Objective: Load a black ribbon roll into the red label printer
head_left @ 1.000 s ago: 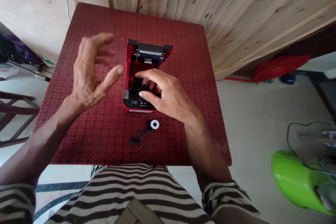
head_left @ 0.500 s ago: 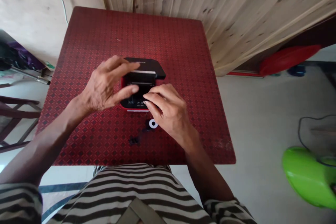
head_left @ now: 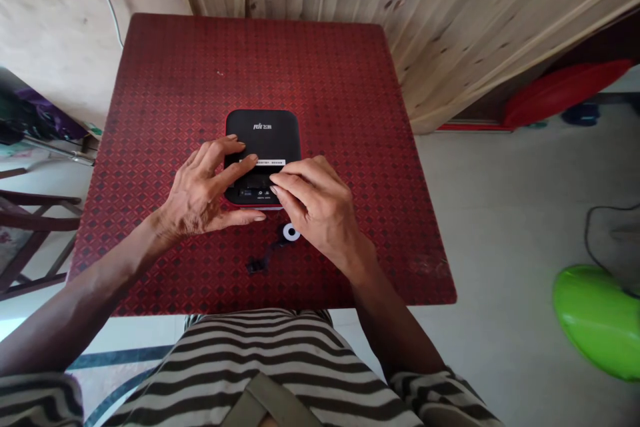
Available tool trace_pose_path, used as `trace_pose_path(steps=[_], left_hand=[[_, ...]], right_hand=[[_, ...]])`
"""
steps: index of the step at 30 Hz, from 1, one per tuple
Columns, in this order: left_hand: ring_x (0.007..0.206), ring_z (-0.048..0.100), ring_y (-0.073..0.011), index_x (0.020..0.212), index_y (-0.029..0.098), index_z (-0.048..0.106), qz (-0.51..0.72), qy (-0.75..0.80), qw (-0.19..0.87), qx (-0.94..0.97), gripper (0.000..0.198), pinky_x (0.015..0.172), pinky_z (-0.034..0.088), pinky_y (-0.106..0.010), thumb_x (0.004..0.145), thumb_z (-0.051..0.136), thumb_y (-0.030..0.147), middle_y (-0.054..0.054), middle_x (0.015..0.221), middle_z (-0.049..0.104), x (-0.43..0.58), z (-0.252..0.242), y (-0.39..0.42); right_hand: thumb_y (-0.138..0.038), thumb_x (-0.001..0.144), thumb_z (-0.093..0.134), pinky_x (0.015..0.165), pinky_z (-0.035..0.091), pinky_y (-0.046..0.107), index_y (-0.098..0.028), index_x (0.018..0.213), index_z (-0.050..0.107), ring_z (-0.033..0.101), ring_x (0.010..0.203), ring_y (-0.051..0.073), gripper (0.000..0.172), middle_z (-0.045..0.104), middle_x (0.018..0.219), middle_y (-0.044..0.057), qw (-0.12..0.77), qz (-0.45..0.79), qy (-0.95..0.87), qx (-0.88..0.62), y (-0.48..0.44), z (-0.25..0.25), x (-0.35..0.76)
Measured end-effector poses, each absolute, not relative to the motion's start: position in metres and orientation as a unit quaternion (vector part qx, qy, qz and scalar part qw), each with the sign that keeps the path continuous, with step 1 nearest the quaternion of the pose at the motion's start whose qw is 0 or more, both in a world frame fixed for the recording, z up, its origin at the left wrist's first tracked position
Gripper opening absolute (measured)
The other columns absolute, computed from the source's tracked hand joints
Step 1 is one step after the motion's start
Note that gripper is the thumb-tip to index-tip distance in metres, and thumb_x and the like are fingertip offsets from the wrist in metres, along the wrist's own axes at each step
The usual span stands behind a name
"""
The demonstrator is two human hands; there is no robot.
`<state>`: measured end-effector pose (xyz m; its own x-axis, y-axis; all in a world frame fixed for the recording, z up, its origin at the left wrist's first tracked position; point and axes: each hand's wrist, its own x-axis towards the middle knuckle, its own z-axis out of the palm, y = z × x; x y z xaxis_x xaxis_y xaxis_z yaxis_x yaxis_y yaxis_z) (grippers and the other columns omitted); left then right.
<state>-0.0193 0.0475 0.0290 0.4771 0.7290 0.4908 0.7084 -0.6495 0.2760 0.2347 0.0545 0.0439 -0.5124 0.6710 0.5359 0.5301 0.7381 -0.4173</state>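
A small black printer (head_left: 263,137) with a red base sits in the middle of the red patterned table (head_left: 160,100), its lid down. My left hand (head_left: 205,190) rests at its front left corner, fingers spread across the lid's front edge, thumb along the base. My right hand (head_left: 315,203) is at the front right, fingertips pressed together at the white strip by the paper slot. What they pinch is not clear. A small white-cored spool (head_left: 291,233) with a loose black ribbon (head_left: 259,262) lies just in front of the printer, beside my right hand.
Wooden plank wall stands behind the table. A dark chair (head_left: 25,227) is at the left, a green plastic object (head_left: 597,320) on the floor at the right, a red object (head_left: 565,90) along the wall. My striped clothing fills the bottom.
The printer's lid went from open, showing the red inside, to fully closed. My left hand came down from the air onto the lid; my right hand left the inside and moved to the front edge.
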Motion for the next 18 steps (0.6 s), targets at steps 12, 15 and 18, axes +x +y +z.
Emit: trace_pose_path(steps=[12,15,18], left_hand=[[0.139,0.059,-0.0322,0.156,0.026,0.047,0.372,0.477,-0.017,0.796,0.078,0.115,0.056,-0.05,0.092,0.077,0.06,-0.016,0.148,0.058,-0.016,0.013,0.015],[0.125,0.069,-0.0273,0.15,0.024,0.051,0.379,0.481,-0.037,0.789,0.071,0.107,0.061,-0.042,0.092,0.08,0.051,-0.013,0.133,0.067,-0.017,0.005,0.006],[0.119,0.071,-0.0257,0.149,0.019,0.051,0.381,0.467,-0.046,0.797,0.068,0.103,0.063,-0.038,0.093,0.08,0.045,-0.014,0.129,0.069,-0.017,-0.003,0.005]], right_hand=[[-0.033,0.105,0.063,0.07,0.059,0.033,-0.023,0.118,0.073,0.073,0.083,0.019,0.019,0.078,0.103,0.007,0.439,0.188,-0.736,-0.479,0.061,0.003,0.271],[-0.034,0.105,0.06,0.067,0.058,0.032,-0.022,0.106,0.076,0.074,0.077,0.018,0.02,0.08,0.096,0.006,0.405,0.261,-0.708,-0.517,0.07,-0.026,0.277],[-0.032,0.102,0.062,0.077,0.059,0.036,-0.022,0.099,0.078,0.075,0.084,0.021,0.019,0.081,0.097,0.006,0.378,0.26,-0.72,-0.521,0.076,-0.042,0.274]])
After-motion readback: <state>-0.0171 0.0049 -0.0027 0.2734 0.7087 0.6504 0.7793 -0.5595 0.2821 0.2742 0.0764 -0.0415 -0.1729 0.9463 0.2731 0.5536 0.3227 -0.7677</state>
